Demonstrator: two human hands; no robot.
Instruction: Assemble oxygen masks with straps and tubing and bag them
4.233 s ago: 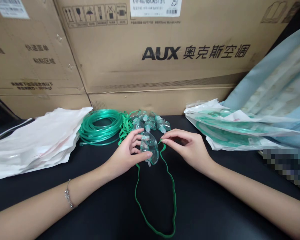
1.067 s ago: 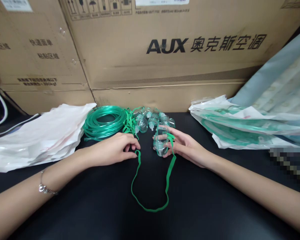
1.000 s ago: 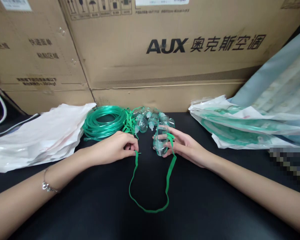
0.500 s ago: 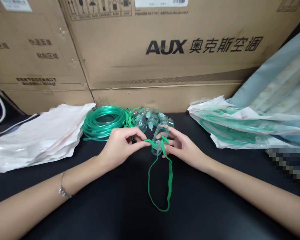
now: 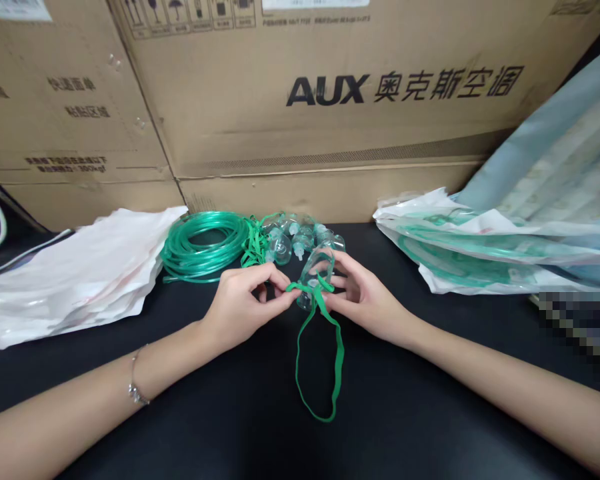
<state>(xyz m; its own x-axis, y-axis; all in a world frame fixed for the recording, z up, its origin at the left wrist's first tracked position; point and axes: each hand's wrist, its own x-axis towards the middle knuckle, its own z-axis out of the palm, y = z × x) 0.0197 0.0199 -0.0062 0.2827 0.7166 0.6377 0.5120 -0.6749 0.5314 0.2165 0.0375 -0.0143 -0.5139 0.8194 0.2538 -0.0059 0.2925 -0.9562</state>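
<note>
A clear plastic face mask stands on edge on the black table, cupped by the fingers of my right hand. My left hand pinches one end of the mask's green elastic strap right beside the mask's left side. The strap crosses the mask's front and hangs toward me in a narrow loop on the table. Both hands nearly touch around the mask.
Behind the hands lie several more clear masks and a coil of green tubing. White empty bags are piled at the left, sealed packs with green parts at the right. Large cardboard boxes wall the back.
My left hand picked the strap's free end off the table and carried it right to the mask. The loop narrowed. The right hand has kept the mask throughout the last second.
</note>
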